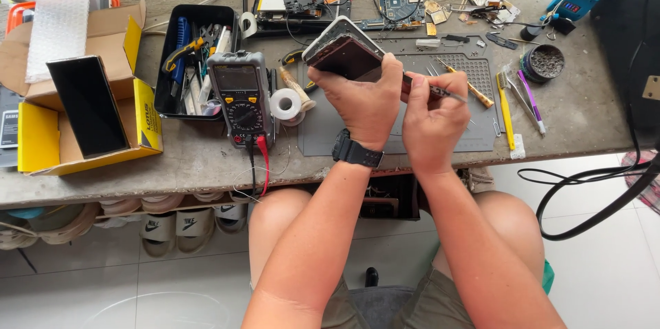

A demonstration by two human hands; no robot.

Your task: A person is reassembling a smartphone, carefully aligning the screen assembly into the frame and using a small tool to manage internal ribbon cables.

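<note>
Gripping phone (346, 54) w/ left fingers (390, 74)

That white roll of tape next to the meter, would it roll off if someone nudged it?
Probably not. The white roll of tape lies flat on its side on the grey workbench, so a push would likely slide it. It looks light, with a hollow core. The yellow-and-grey multimeter beside it would likely block a leftward slide.

Bright, even daylight is flooding the workbench (206, 157); only soft shadows are lying under the tools. The far edge is washing out white. Focus is holding sharp, with the frame edges bending slightly.
</note>
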